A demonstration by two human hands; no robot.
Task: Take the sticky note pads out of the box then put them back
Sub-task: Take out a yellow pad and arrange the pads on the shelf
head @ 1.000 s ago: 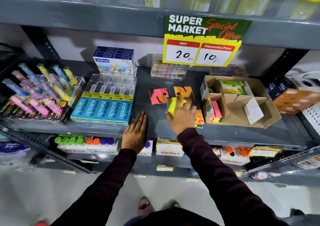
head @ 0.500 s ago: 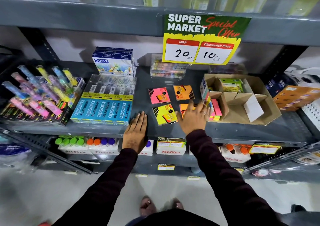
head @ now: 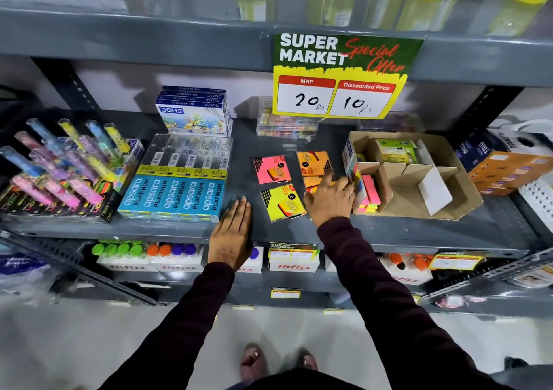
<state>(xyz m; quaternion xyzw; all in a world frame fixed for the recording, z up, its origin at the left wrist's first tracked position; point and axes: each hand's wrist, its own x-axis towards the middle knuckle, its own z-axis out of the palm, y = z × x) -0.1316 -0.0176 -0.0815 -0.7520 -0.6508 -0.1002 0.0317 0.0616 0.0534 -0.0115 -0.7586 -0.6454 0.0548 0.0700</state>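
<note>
Pink pad (head: pixel 271 169), yellow pad (head: pixel 283 202), orange pad (head: pixel 313 163) lie flat beside the cardboard box (head: pixel 449 162); perhaps another underneath.

So a second ago the right hand (head: pixel 329 199) was on the yellow pad (head: pixel 282 202), setting it down on the shelf (head: pixel 419 234). Now that pad lies by itself below the pink pad (head: pixel 271 169), and the hand has slid right, fingers (head: pixel 344 183) over the orange pad (head: pixel 311 183) just beside the box (head: pixel 460 180).
</note>
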